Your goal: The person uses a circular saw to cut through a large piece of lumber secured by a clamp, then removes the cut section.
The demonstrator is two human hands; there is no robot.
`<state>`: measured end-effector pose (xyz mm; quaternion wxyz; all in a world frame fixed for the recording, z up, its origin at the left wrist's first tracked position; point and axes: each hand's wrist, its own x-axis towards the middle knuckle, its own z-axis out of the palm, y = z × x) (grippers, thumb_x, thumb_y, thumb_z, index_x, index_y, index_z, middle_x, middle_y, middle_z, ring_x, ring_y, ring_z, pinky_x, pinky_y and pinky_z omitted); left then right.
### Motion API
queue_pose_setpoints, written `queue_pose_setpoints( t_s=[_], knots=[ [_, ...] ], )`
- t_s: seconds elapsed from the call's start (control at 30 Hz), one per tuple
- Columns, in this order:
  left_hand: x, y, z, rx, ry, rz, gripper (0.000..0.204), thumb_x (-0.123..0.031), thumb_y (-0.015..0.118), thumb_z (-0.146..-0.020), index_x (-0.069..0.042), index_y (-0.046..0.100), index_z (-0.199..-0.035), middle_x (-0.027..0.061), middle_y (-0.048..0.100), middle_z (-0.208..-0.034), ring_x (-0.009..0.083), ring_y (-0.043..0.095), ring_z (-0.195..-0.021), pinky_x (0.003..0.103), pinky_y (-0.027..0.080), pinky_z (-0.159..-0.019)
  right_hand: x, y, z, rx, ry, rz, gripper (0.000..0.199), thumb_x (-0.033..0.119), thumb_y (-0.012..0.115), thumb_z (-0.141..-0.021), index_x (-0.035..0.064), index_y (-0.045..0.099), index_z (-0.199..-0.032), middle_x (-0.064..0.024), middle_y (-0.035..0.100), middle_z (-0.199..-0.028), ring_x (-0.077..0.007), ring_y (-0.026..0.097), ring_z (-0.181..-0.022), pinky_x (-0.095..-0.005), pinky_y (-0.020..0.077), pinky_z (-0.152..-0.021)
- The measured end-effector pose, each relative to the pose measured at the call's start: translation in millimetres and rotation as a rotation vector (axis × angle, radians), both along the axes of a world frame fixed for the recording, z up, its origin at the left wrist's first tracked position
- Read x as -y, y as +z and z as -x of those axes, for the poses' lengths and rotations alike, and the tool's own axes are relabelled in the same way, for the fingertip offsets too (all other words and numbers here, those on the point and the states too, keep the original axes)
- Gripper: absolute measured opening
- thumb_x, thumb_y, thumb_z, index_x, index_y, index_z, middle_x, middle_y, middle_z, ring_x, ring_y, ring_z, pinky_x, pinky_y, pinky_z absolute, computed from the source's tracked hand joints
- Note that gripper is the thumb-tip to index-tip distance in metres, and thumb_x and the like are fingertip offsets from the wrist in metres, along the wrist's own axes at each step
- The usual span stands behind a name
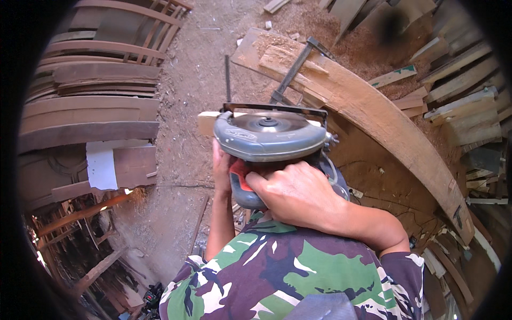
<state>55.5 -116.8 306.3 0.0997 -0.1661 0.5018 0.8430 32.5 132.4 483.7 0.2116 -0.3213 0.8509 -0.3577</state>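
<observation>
A grey circular saw [269,136] with a red grip is held up close in front of me, its round blade guard facing the camera. My right hand [290,189] is wrapped over the saw's rear handle. My left hand [221,168] grips the saw's left side beneath the guard. A pale wooden block [207,122] shows just behind the saw's left edge; whether the saw touches it is hidden. My camouflage shirt fills the lower frame.
A long curved wooden beam [394,128] runs from the top centre to the right, with a metal bar clamp [293,66] lying on it. Stacked curved boards [90,101] stand at left. Offcuts [464,106] pile at right. Sawdust covers the dirt floor [181,160].
</observation>
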Motion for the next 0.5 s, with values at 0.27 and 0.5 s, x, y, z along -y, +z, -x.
queue_pose_setpoints(
  t_s=[0.27,0.5],
  knots=[
    [-9,32,-78,-0.139,-0.054,0.113,0.070,-0.014,0.045,-0.111,-0.006,0.010,-0.171,0.0123,0.063,-0.136,0.0195,0.069,-0.115,0.034,0.059,-0.093,-18,35,-118,-0.151,-0.059,-0.009,0.022,0.013,0.070,-0.085,0.0095,0.064,-0.106,-0.0199,0.070,-0.069,-0.0413,0.073,-0.065,-0.0542,0.0595,-0.063],
    [19,41,-114,-0.252,0.004,0.184,0.075,-0.020,0.046,-0.114,-0.008,0.001,-0.174,0.0123,0.058,-0.145,0.0214,0.067,-0.121,0.037,0.056,-0.100,-11,61,-156,-0.256,0.024,0.000,0.027,0.013,0.068,-0.086,0.0086,0.064,-0.112,-0.0204,0.073,-0.077,-0.0409,0.075,-0.072,-0.0525,0.0601,-0.065]
  ],
)
